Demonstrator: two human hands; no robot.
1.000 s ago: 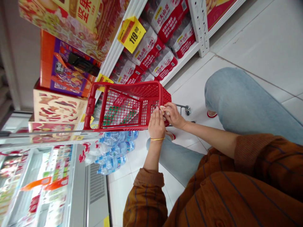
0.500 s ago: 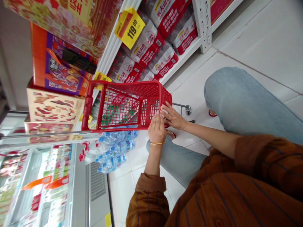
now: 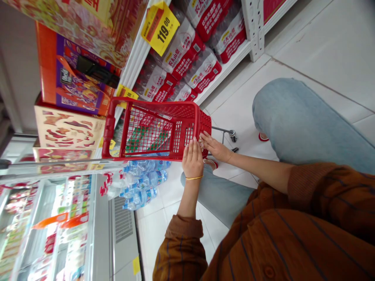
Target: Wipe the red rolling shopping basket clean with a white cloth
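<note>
A red plastic shopping cart (image 3: pixel 187 113) with mesh sides stands in front of me, and its wheels show at the right. My left hand (image 3: pixel 192 158), with a gold bracelet at the wrist, rests at the cart's near edge, its fingers stretched out side by side. My right hand (image 3: pixel 216 147) is just beside it, fingers bent lightly at the same edge. Between the fingertips of both hands is a small pale thing (image 3: pixel 201 143), too small to make out and partly covered by the fingers.
Shelves beside the cart hold packs of bottled water (image 3: pixel 180 50) and boxed goods (image 3: pixel 79 74), with a yellow price tag (image 3: pixel 160 28). Blue-labelled bottles (image 3: pixel 143 187) stand on the floor by a refrigerated case (image 3: pixel 101 222). My knee (image 3: pixel 281 105) is close to the cart's wheels.
The right hand's fingers have shifted slightly over the small pale thing. The left hand stays at the cart's edge. The view has tilted a little.
</note>
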